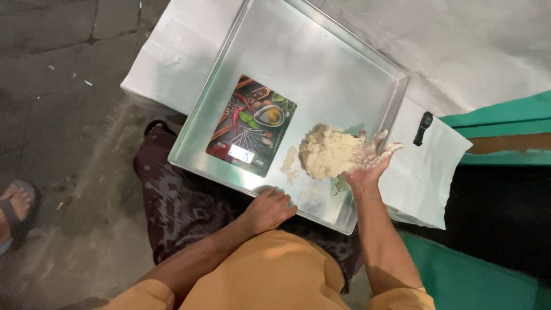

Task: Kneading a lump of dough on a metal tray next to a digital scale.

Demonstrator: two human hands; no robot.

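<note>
A large shallow metal tray (321, 69) lies on a white-covered surface. In its near right part sits a pale lump of dough (325, 152), with smears beside it. My right hand (373, 158), coated in dough and flour, presses flat against the lump's right side with fingers spread. My left hand (268, 208) rests on the tray's near rim, fingers curled over the edge. A flat kitchen scale (252, 123) with a picture of spices and a lit display lies in the tray to the left of the dough, with nothing on it.
A small black device (423, 127) lies on the white sheet (427, 172) right of the tray. Green boards (505, 115) stand at the right. A sandalled foot (14, 209) of another person shows at the far left on the grey concrete floor.
</note>
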